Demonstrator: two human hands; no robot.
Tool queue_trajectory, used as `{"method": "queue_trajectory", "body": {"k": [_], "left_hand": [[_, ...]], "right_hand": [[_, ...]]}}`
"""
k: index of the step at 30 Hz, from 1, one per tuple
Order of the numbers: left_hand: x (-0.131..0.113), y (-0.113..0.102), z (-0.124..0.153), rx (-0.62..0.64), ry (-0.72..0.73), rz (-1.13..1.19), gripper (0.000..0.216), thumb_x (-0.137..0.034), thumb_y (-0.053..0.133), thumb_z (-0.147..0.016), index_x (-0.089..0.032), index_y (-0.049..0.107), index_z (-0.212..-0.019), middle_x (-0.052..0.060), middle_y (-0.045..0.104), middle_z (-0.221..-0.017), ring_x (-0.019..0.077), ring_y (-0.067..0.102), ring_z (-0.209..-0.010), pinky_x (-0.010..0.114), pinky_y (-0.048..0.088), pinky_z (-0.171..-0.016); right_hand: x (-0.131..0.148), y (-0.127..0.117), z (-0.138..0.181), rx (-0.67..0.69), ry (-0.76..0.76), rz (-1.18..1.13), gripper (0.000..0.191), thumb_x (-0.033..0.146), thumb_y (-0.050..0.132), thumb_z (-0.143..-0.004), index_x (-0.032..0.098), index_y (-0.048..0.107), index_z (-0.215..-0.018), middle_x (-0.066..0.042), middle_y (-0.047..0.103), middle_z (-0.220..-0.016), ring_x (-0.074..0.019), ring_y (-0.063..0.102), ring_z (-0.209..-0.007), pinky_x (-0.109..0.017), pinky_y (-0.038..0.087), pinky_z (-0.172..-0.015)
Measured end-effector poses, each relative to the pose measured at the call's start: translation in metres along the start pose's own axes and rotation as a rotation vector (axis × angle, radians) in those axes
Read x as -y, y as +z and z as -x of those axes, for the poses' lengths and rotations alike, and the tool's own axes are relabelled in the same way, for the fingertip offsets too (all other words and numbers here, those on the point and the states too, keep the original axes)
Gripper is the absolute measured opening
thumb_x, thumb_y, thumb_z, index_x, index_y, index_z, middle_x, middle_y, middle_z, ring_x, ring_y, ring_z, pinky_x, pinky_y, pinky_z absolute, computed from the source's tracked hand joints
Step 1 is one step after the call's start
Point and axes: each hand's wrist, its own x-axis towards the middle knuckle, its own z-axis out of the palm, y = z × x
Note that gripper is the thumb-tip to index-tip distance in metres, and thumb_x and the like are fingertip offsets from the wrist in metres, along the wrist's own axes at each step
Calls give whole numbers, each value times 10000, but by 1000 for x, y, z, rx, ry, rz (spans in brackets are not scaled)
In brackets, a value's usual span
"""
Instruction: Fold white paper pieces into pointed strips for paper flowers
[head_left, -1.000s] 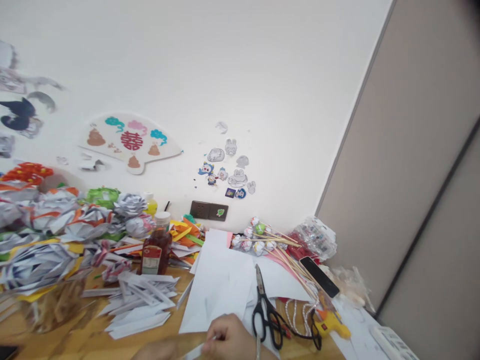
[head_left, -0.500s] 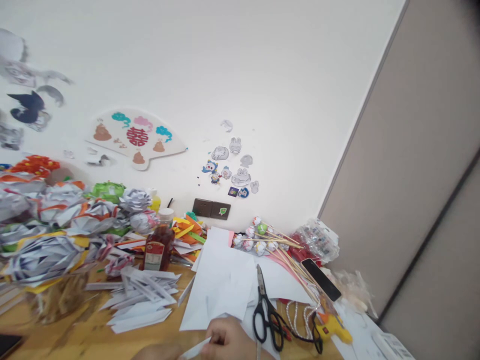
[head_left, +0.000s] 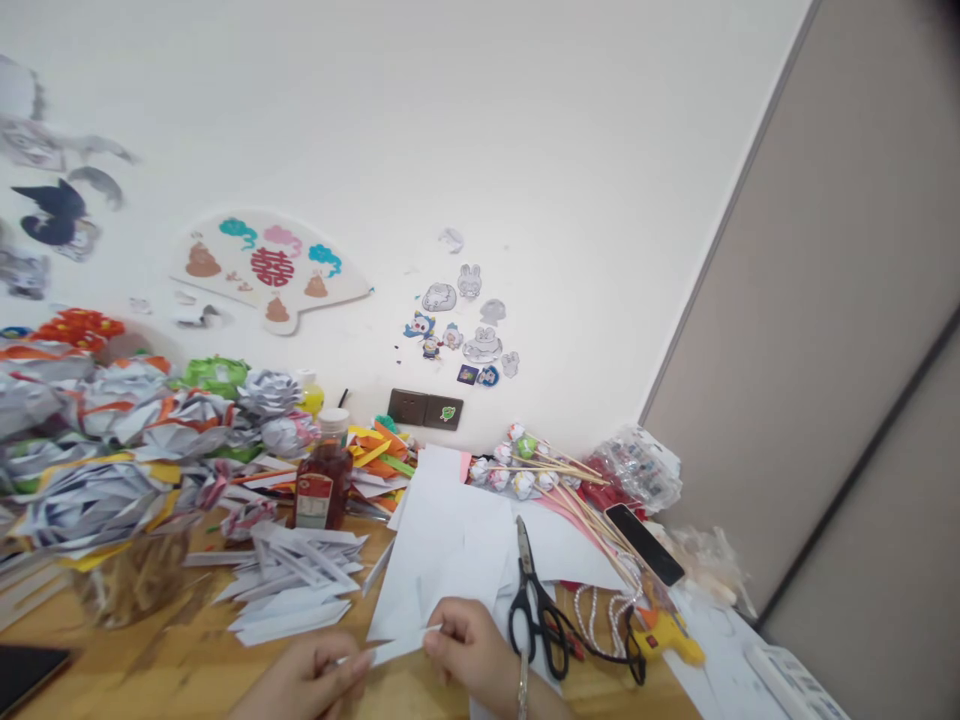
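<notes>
A narrow white paper strip [head_left: 399, 647] stretches between my two hands at the bottom of the view. My left hand [head_left: 319, 672] pinches its left end, and my right hand [head_left: 469, 645] pinches the other end between thumb and fingers. Just beyond the right hand lie white paper sheets [head_left: 442, 540]. Black-handled scissors [head_left: 532, 610] rest on the paper right beside that hand, blades pointing away. Past the left hand is a loose pile of folded white paper strips [head_left: 292, 580].
Folded paper flowers [head_left: 105, 500] crowd the left side. A brown-red bottle [head_left: 322, 480] stands behind the strips. To the right are paper-wrapped balls on sticks [head_left: 525, 483], a phone [head_left: 643, 545], a beaded cord [head_left: 589, 610] and a yellow glue gun [head_left: 667, 640]. A wall [head_left: 585, 200] rises behind.
My left hand has come further into view. Both hands are a little higher in the picture, and more of the strip shows between them. The view has shifted slightly.
</notes>
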Motion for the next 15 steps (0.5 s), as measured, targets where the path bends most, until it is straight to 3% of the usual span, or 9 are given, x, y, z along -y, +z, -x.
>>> {"method": "queue_trajectory", "body": {"k": [3,9,15], "left_hand": [[-2,-2,0,-26,9,-13,570,-761,353,-565,-202,434,-491,-91,357,-243,62,273,-235,173,167,-329],[-7,-8,1,46,-29,99,545,-746,408,-553,-203,458,-547,-77,430,-299,76,355,-266,176,258,-333],[-7,-3,6,50,25,46,515,-715,383,-602,-205,428,-544,-81,399,-347,75,332,-304,183,255,-356]], "right_hand": [[1,1,0,-17,-10,0,426,561,537,-697,143,472,-645,61,433,-425,-58,374,-357,-156,255,-352],[0,0,-1,-80,-10,24,395,535,531,-701,156,455,-624,68,413,-426,-62,367,-359,-160,267,-352],[-2,1,1,-57,1,64,253,372,520,-729,152,480,-613,60,422,-428,-71,368,-368,-164,256,-361]]}}
